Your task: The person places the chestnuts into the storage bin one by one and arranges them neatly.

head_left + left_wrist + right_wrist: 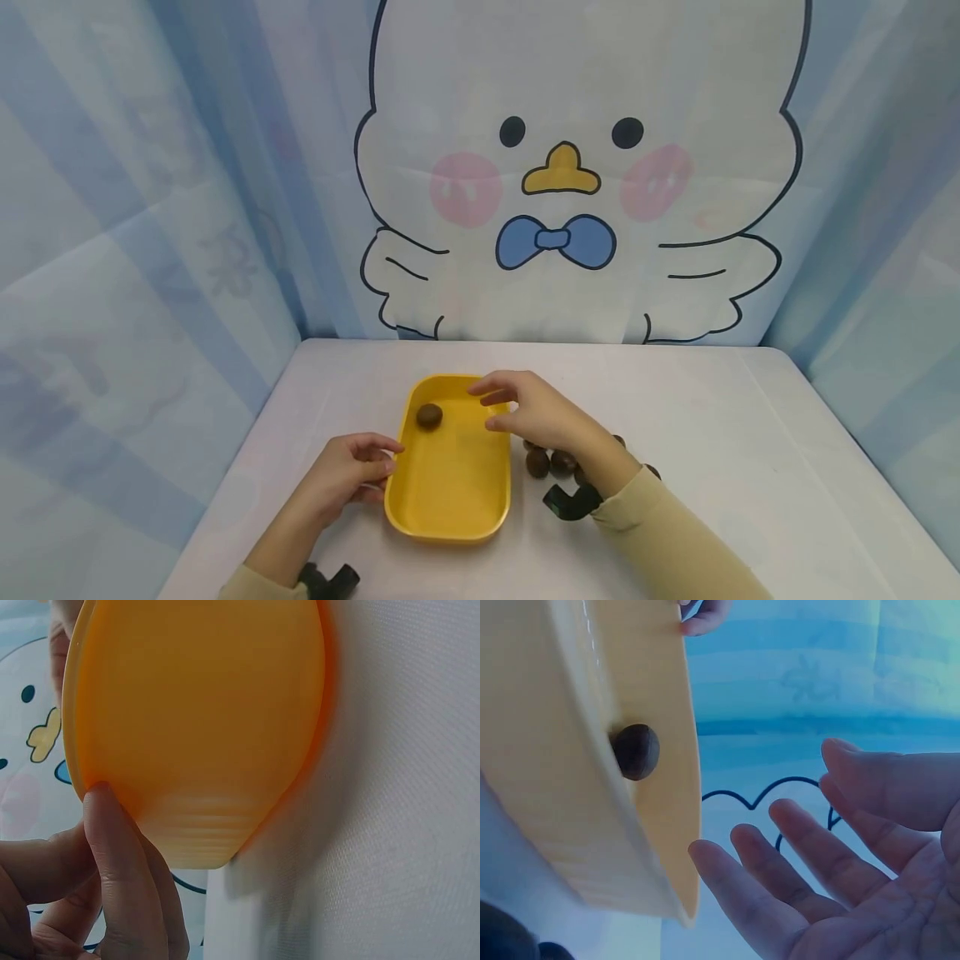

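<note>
A yellow tray [450,517] stands on the white table. One brown, rounded nut that looks like a chestnut [429,417] lies inside near its far left corner; the right wrist view also has this nut [636,752]. My left hand [352,471] touches the tray's left rim with its fingertips, and the left wrist view has its fingers [120,870] against the outer wall. Over the far right rim hovers my right hand [536,408], fingers spread and slightly bent, nothing between them. Several similar nuts [562,463] lie right of the tray, partly hidden under my right forearm.
A dark strap end [572,502] hangs under the right wrist, and another dark strap [330,581] is at the left wrist. Behind the table hangs a curtain with a cartoon bird [570,75]. Light blue cloth walls [112,250] border both sides.
</note>
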